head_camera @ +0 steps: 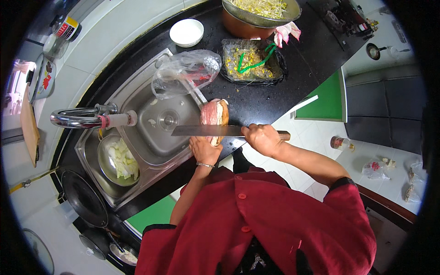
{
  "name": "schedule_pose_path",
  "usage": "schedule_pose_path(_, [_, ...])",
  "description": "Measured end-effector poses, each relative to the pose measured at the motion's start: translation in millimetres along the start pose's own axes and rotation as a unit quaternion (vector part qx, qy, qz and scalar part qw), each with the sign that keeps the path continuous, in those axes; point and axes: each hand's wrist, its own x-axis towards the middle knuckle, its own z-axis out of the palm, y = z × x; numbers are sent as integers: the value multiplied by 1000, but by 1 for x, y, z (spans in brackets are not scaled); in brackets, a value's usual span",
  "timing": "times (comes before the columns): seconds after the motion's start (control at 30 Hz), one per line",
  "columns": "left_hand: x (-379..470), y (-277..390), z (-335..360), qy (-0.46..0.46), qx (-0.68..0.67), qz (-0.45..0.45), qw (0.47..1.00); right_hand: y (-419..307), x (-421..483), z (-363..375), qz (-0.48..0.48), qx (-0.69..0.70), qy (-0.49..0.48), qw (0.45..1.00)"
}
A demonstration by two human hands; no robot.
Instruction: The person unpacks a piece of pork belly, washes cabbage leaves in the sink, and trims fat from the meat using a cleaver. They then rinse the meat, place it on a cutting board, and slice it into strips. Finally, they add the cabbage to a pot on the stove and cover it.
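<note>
My right hand (263, 138) is closed round the wooden handle of a cleaver (208, 130). Its broad blade lies crosswise over a slab of raw meat (210, 114), pinkish red with a pale fatty band and a tan rind. Whether the edge has entered the meat cannot be told. With its fingers on the near end of the slab, my left hand (205, 150) rests just below the blade. The meat sits at the right rim of the steel sink; what supports it is mostly hidden.
Left is a double sink (151, 144) with a faucet (79, 117) and a bowl of cabbage pieces (122, 163). Beyond lie a plastic bag (185, 70), a white bowl (186, 32), a tray of sprout scraps (249, 63) and a colander of bean sprouts (263, 10).
</note>
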Motion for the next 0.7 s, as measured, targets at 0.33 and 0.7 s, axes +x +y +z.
schedule_pose_path(0.33, [1, -4, 2, -21, 2, -10, 1000, 0, -2, 10, 54, 54, 74, 994])
schedule_pose_path(0.7, [6, -20, -6, 8, -149, 113, 982, -2, -9, 12, 130, 193, 129, 964])
